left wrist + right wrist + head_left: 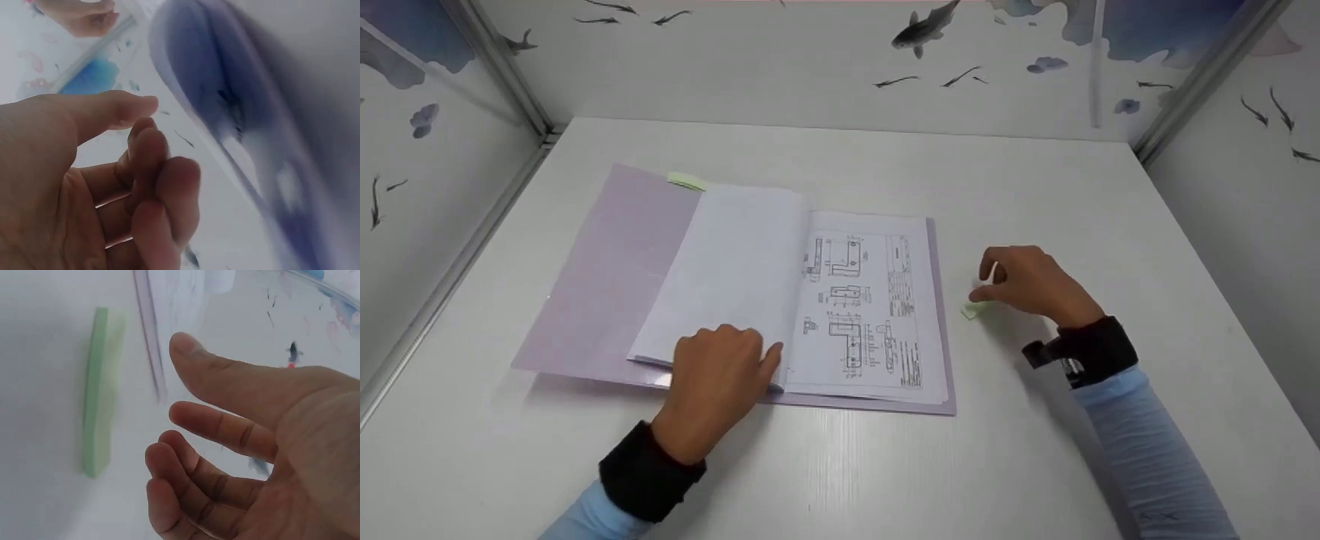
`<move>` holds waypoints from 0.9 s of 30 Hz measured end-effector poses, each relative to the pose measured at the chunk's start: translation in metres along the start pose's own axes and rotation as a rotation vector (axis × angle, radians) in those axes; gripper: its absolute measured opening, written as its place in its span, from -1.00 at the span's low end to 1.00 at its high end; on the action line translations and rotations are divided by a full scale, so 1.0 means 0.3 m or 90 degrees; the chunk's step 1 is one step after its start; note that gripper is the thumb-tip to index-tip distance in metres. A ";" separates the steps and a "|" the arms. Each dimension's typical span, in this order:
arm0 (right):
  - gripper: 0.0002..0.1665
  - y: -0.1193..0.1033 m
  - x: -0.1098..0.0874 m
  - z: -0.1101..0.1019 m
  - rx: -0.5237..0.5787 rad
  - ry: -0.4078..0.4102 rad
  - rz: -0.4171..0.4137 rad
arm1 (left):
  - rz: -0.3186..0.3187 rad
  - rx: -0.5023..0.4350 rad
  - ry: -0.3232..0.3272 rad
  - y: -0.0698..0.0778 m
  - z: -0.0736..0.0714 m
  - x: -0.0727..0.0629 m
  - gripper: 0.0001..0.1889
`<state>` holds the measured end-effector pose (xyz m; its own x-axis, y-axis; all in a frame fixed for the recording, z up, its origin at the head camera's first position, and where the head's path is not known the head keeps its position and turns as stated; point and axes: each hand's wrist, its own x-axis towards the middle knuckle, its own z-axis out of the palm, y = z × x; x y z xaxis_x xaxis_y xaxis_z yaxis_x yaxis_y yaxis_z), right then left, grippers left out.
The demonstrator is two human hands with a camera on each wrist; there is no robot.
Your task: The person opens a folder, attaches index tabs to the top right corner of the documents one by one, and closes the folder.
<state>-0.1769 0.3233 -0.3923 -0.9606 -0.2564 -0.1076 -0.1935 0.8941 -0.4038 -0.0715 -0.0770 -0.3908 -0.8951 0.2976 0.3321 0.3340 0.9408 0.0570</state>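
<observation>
A lilac folder (pixel 596 277) lies spread on the table with its pages turned open. The left page (pixel 735 255) is blank; a technical drawing (pixel 870 307) is printed on the right one. My left hand (pixel 724 382) is at the lower edge of the blank page, near the fold. In the left wrist view its fingers (pixel 179 185) are loosely curled beside the folder's edge with nothing between them. Right of the folder, my right hand (pixel 1027 281) hovers by a pad of light green sticky notes (pixel 97 394), thumb and fingertips apart from it, holding nothing.
A light green strip (pixel 686 181) sticks out at the top edge of the folder's left cover. The white table (pixel 840 472) is bounded by panels (pixel 810 67) printed with fish at the back and both sides, with metal posts (pixel 1207 82) at the corners.
</observation>
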 end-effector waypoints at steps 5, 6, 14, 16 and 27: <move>-0.56 0.050 0.011 0.019 0.010 -0.037 0.064 | 0.127 -0.009 -0.013 0.143 0.015 0.097 -0.50; -0.55 0.054 0.015 0.024 0.013 -0.039 0.077 | 0.150 -0.014 -0.019 0.174 0.020 0.113 -0.52; -0.60 0.062 0.032 0.036 0.064 -0.029 0.098 | 0.344 -0.038 -0.096 0.409 0.103 0.234 -0.67; -0.64 0.068 0.032 0.037 0.078 -0.026 0.093 | 0.395 -0.027 -0.110 0.451 0.127 0.258 -0.68; -0.84 0.122 0.029 -0.001 0.138 -0.087 0.051 | 0.432 0.078 -0.132 0.539 0.237 0.355 -0.58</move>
<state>-0.1924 0.3539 -0.4076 -0.9326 -0.2483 -0.2620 -0.0569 0.8178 -0.5728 -0.1338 0.1184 -0.4132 -0.5436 0.8363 0.0711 0.8118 0.5454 -0.2088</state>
